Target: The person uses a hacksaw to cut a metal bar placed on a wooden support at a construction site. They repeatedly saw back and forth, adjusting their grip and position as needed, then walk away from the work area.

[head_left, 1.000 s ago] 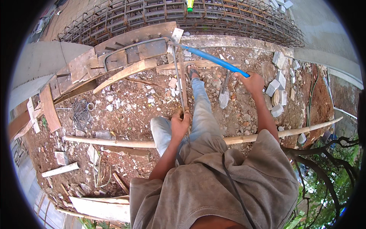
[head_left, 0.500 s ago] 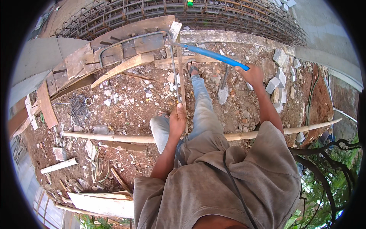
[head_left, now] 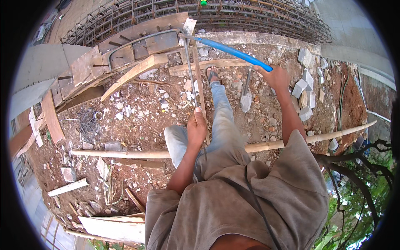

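Observation:
My right hand (head_left: 275, 78) is closed round the near end of a blue-handled lever (head_left: 233, 52), probably a bar-bending tool. Its far end meets a thin steel rod (head_left: 190, 62) at the rod's corner, beside a small pale wood block (head_left: 189, 26). From that corner the rod runs down to my left hand (head_left: 196, 127), which is closed on its near end with the thumb along it. The rod's other part reaches left over a wooden board (head_left: 121, 46) studded with short metal pegs, then turns down at its far left. A narrow wooden strip (head_left: 199, 83) lies alongside the rod.
A long rebar cage (head_left: 233, 16) spans the back. Rubble and broken blocks (head_left: 306, 83) lie on the dirt at right, near a trowel-like tool (head_left: 246, 98). A bamboo pole (head_left: 121, 154) crosses beside my legs. Tangled wire (head_left: 88, 123) sits at left, branches (head_left: 354, 175) at lower right.
The lever's far end and the rod's corner have shifted slightly away from me, toward the pale block. Both hands keep their grip, and the whole view has shifted a little.

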`<state>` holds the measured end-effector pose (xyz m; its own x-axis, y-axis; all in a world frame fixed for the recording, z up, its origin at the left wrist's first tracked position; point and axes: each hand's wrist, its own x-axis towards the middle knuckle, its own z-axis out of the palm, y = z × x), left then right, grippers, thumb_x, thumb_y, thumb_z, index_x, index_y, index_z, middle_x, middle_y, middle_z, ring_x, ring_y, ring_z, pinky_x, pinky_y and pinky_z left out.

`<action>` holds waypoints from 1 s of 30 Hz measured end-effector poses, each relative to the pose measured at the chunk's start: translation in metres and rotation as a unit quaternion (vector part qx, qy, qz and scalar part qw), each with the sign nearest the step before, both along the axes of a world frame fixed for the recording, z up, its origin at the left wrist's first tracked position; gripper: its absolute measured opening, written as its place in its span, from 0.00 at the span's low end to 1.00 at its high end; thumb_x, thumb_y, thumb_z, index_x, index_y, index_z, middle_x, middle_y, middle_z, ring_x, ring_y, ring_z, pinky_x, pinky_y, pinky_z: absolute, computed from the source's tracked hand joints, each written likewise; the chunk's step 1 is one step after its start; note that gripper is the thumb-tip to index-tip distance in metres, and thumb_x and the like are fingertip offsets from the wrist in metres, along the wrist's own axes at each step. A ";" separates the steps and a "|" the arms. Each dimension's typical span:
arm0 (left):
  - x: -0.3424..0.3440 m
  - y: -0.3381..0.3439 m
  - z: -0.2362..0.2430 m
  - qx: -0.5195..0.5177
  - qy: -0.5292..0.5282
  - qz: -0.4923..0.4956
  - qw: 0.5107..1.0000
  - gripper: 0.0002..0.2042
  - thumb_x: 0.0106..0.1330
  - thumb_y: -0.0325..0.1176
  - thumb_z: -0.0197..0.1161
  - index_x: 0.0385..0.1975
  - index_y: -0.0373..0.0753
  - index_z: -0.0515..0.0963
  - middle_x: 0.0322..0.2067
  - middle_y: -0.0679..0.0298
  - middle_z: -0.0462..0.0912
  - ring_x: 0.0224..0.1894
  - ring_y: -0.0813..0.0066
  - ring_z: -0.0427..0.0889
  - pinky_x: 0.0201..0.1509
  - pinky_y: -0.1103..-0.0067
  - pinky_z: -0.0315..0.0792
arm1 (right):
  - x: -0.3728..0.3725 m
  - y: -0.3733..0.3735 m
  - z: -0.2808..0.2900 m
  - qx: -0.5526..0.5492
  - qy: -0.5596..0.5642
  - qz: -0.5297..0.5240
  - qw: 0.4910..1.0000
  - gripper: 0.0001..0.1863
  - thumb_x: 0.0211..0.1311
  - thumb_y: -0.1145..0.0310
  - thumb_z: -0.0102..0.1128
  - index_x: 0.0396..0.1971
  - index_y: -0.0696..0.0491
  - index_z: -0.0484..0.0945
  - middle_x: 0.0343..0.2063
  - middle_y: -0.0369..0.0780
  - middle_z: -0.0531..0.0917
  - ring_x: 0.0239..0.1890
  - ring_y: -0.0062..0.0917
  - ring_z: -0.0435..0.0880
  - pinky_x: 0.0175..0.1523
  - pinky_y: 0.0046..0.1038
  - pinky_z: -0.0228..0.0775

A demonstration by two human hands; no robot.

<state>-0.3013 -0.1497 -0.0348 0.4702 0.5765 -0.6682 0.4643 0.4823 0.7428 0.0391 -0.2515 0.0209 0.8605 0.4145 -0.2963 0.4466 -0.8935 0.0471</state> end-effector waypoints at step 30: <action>-0.006 -0.002 0.008 -0.020 -0.036 0.023 0.999 0.25 0.80 0.54 0.43 0.38 0.37 0.76 0.21 0.69 0.73 0.22 0.82 0.71 0.26 0.81 0.67 | 0.020 -0.006 0.027 0.081 0.097 0.013 0.992 0.39 0.41 0.24 0.69 0.18 0.53 0.84 0.13 0.40 0.81 0.19 0.31 0.82 0.29 0.35 0.73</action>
